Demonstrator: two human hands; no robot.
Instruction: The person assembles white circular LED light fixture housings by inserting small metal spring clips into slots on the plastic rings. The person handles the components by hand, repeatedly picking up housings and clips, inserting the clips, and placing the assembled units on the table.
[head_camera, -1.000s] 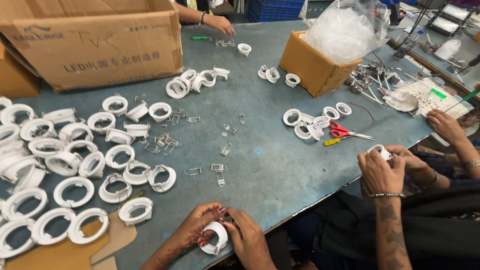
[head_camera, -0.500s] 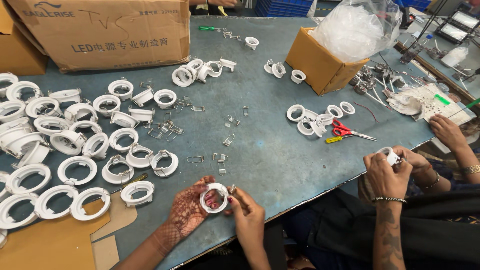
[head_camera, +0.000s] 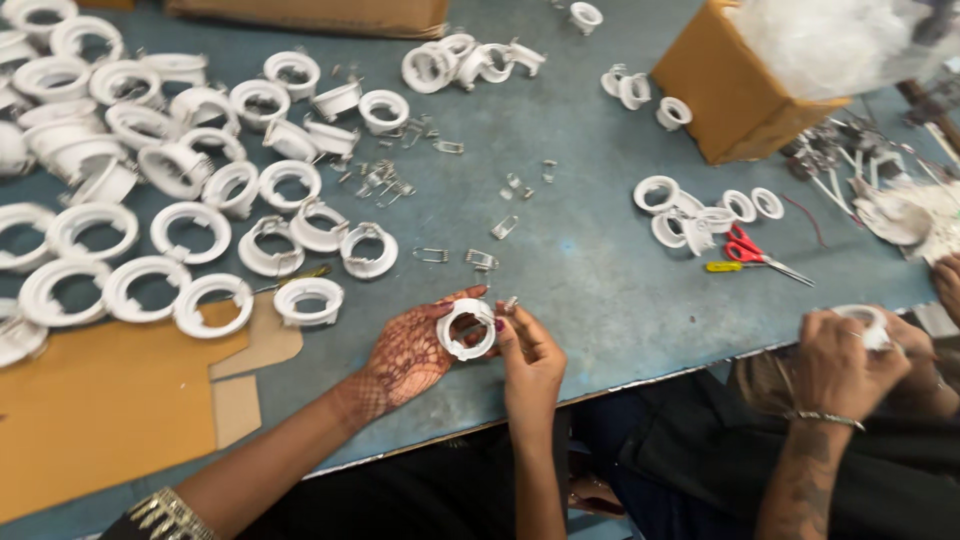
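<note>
A white ring-shaped fitting (head_camera: 467, 329) sits between both hands just above the near edge of the grey-blue table (head_camera: 600, 260). The left hand (head_camera: 412, 352), patterned with henna, curls its fingers round the ring's left and lower rim, while the right hand (head_camera: 528, 352) pinches the ring's right side with thumb and fingertips closed on it; a small metal piece shows at the top right of the ring, but it is too small to tell how it sits. Just beyond the ring, loose wire spring clips (head_camera: 481, 259) lie scattered on the table, apart from one another. To the left a large spread of white rings (head_camera: 190, 232) covers the table, some with clips fitted, and the outermost ones are cut off by the picture's left edge. A flat sheet of brown cardboard (head_camera: 110, 400) lies under the nearest of them. At the upper right stands an open cardboard box (head_camera: 735, 95) holding a clear plastic bag, its top cut off by the frame. Near it lies a small group of white rings (head_camera: 700, 212) with red-handled scissors (head_camera: 752, 252) and a yellow pen just beside them. At the right edge another person's hand (head_camera: 838, 352), wearing a bracelet, closes round something white that the fingers mostly hide.
</note>
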